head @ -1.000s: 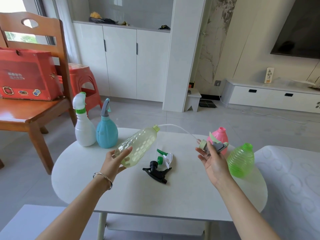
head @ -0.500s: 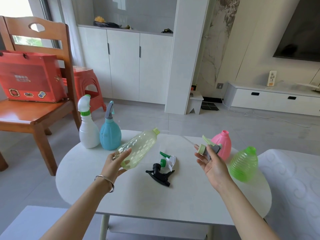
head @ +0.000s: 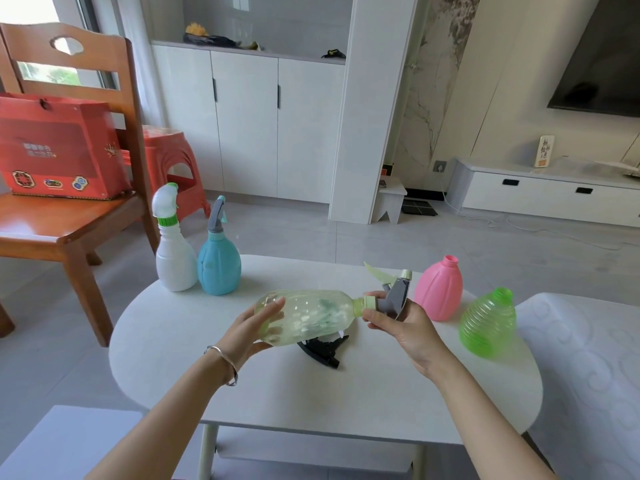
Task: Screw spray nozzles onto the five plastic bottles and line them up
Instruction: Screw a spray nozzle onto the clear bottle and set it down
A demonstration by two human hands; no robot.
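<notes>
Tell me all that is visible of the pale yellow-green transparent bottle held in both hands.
The pale yellow-green transparent plastic bottle has a dimpled body and a light green neck. It lies nearly horizontal above the white table, neck rightward. The left hand grips its base; the right hand holds the grey spray nozzle at its neck.

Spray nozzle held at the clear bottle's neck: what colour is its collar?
Pale green threaded collar, on a grey trigger body; head view.

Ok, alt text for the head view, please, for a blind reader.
The left hand holds a clear bottle sideways over a table; the right hand holds a grey nozzle at its neck. The white bottle and blue bottle carry nozzles; pink bottle and green bottle do not.
</notes>
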